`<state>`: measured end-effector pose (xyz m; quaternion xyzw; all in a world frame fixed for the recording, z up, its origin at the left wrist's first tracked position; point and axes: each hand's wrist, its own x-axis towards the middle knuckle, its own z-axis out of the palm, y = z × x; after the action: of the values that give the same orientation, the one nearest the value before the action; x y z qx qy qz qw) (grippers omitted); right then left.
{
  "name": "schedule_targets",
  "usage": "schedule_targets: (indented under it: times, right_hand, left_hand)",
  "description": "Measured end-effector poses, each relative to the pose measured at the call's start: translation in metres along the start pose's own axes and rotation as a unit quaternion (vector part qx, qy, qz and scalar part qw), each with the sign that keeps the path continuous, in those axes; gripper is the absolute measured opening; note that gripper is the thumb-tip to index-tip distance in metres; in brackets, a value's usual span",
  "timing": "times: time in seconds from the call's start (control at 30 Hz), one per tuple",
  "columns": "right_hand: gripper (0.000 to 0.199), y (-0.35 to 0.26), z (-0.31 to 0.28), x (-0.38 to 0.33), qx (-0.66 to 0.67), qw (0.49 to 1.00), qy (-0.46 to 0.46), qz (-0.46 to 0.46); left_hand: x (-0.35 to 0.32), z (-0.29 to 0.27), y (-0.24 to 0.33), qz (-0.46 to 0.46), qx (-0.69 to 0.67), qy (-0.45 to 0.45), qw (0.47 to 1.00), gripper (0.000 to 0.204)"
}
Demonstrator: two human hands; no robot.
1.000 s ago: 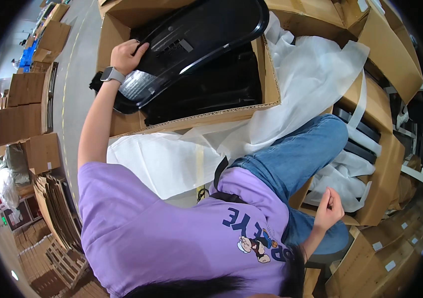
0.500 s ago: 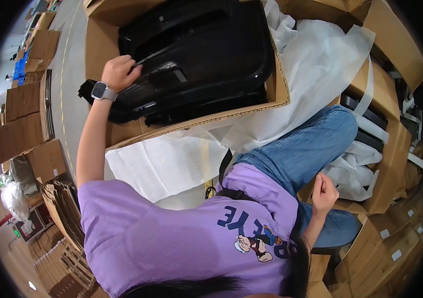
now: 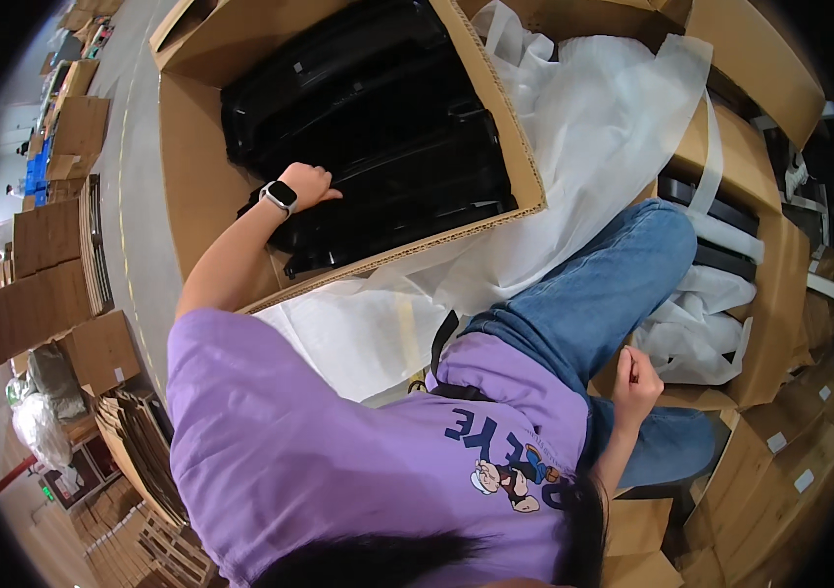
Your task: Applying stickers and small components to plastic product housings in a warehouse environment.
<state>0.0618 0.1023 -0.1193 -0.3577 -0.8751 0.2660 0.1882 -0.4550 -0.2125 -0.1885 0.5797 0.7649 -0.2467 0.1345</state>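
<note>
- left hand (image 3: 307, 183) reaching far into the open cardboard box (image 3: 203, 147), fingers curled down on the near edge of the black moulded parts (image 3: 378, 127); resting on them, grip not fully visible, smartwatch (image 3: 281, 196) on the wrist
- a second ago: same hand higher, gripping the glossy top black part tilted up out of the box; now that part lying flat and stacked with the rest inside, so part judged as set down and seated, hand merely pressing or steadying
- black moulded parts filling the far middle of the box, nested in layers, left of the white foam sheet (image 3: 593, 147)
- right hand (image 3: 637, 377) near, at right, beside the blue-jeaned knee (image 3: 622, 265); loosely closed into a fist, nothing clearly pinched; little changed from earlier, only slightly lower
- white foam sheet draped over the box's right wall and spilling near, under the leg
- second carton (image 3: 730, 186) at right with more dark parts and white wrap
- flattened cardboard stacks (image 3: 54, 255) far left on the floor
</note>
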Motion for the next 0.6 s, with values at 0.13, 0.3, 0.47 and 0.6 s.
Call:
schedule_targets:
  times: [0.13,0.3,0.47,0.6]
  right_hand:
    - [0.009,0.011,-0.005,-0.005,0.046,0.995,0.0,0.093]
    - [0.014,0.022,-0.017,0.008,0.123,0.977,0.014,0.174]
    - [0.015,0.076,-0.041,0.003,0.072,0.971,0.056,0.219]
    - [0.014,0.116,-0.058,-0.005,0.051,0.962,0.097,0.249]
  left_hand:
    - [0.023,-0.083,-0.004,-0.038,-0.047,-0.106,0.993,0.061]
    - [0.043,-0.212,0.01,-0.111,-0.409,0.403,0.811,0.023]
    - [0.05,-0.368,0.128,0.098,-0.585,0.279,0.755,0.02]
    - [0.125,-0.45,0.268,0.321,-0.443,0.135,0.826,0.02]
